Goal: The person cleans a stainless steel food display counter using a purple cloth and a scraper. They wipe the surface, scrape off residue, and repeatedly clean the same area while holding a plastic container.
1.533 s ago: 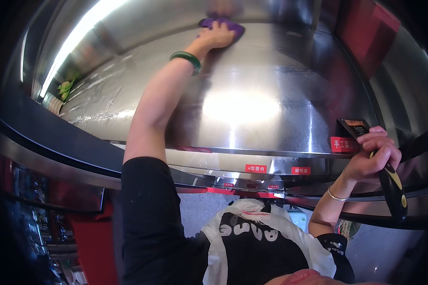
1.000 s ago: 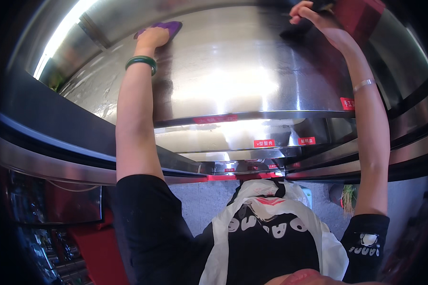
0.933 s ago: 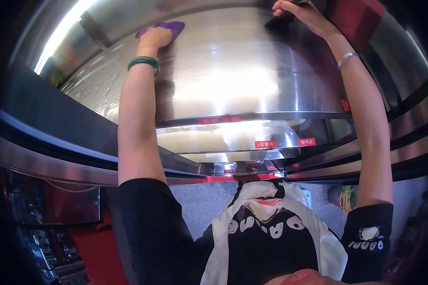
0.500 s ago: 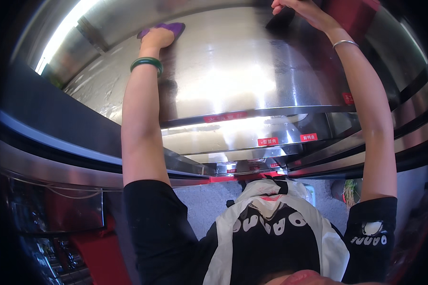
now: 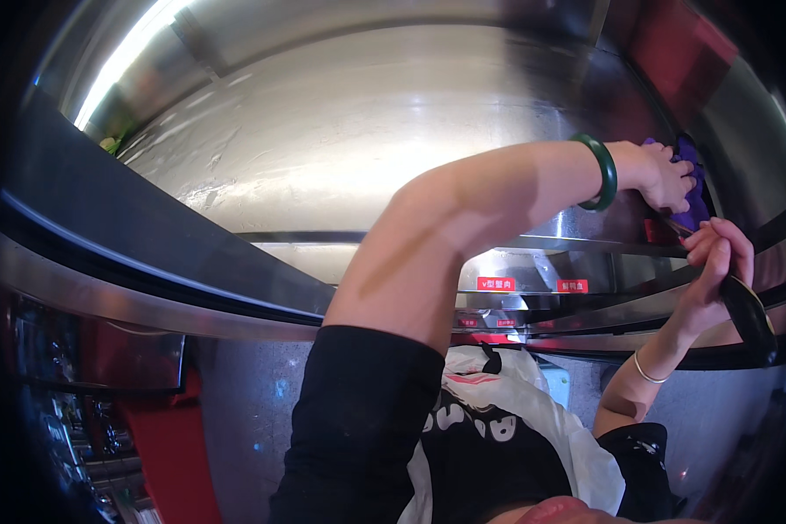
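Half the purple cloth (image 5: pixel 692 188) hides under the left hand (image 5: pixel 664 175).

Glossy brushed stainless-steel panel (image 5: pixel 341 148), soft purple cloth (image 5: pixel 692 188), polished green bangle (image 5: pixel 601 172), shiny black tool handle (image 5: pixel 749 319)

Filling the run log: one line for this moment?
left hand: presses purple cloth on steel surface | right hand: grips black tool

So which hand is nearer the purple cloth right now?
Left. The left hand presses on the purple cloth against the steel surface; the right hand sits just below, gripping a dark tool.
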`<state>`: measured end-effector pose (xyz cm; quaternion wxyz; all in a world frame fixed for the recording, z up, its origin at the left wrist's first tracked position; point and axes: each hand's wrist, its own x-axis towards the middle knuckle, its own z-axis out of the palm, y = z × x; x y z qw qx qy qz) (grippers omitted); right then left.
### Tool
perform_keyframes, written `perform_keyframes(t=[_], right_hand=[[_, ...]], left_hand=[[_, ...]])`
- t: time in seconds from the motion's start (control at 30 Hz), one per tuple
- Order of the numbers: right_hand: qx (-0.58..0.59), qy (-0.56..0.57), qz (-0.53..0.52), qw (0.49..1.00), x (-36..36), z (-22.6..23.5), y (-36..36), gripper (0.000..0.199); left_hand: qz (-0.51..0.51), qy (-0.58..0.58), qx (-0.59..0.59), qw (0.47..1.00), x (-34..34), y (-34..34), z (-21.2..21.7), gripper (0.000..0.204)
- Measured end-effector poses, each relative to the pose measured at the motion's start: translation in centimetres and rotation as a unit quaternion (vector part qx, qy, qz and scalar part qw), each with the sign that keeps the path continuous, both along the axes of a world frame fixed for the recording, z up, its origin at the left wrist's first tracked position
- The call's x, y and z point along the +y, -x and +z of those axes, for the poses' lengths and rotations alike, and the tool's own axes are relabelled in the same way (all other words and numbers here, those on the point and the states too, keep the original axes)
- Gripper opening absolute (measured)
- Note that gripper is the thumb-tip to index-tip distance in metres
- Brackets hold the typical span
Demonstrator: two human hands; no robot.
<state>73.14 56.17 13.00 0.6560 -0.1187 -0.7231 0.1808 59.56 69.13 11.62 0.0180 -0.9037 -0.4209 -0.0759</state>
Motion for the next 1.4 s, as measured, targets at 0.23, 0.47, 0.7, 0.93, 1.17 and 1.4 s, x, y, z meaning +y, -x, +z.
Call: perform_keyframes(t=[0.23, 0.47, 0.7, 0.93, 1.17, 1.4], right_hand=[[-0.022, 0.003, -0.031, 0.999, 0.7, -0.9, -1.3, 0.018], [-0.042, 0.011, -0.042, 0.998, 1.3, -3.3, 3.4, 0.014], [-0.203, 0.07, 0.094, 0.972, 2.0, 1.3, 4.0, 0.019], [-0.248, 0.195, 0.255, 0.914, 11.2, 3.7, 11.7, 0.018], [-0.302, 0.171, 0.414, 0.842, 10.5, 3.1, 32.4, 0.018], [-0.326, 0.156, 0.453, 0.815, 10.0, 4.2, 33.9, 0.018]], left_hand=[[0.507, 0.1, -0.053, 0.855, -12.5, 31.9, 3.1, 0.056], [0.753, 0.072, -0.011, 0.654, -17.8, 43.6, 0.7, 0.052], [0.329, 0.001, 0.029, 0.944, -12.3, 18.3, 2.5, 0.045], [0.266, -0.086, 0.04, 0.959, -23.9, 14.6, 3.2, 0.034], [0.386, -0.311, 0.084, 0.865, -30.3, 14.3, -0.7, 0.029], [0.412, -0.314, 0.093, 0.85, -31.4, 15.4, -0.6, 0.039]])
